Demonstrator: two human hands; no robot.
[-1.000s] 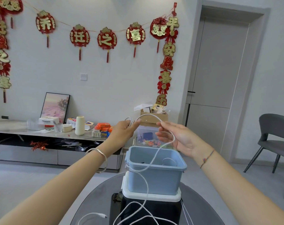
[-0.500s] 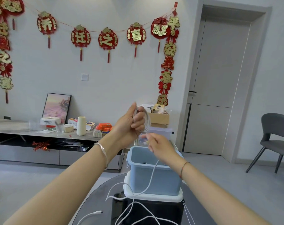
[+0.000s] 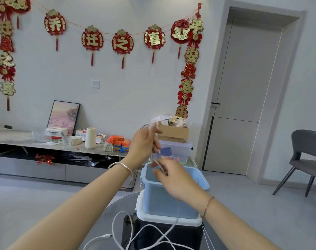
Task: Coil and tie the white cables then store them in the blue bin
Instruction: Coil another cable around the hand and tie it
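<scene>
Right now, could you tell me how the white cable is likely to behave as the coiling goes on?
The white cable looks floppy: its slack lies in loose crossing loops. It seems light, hanging from the left hand and right hand without strain. The trailing plug end may drag or snag.

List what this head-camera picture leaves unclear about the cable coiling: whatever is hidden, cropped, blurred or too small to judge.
- Inside of the blue bin: head view, covered by the right hand and the near wall.
- Coil loops in the left hand: fingers cover them and they are blurred; no count possible.
- Loose white cable: runs off the bottom edge, so the slack left is unknown.
- Whether any tie is on: too small and blurred.
</scene>
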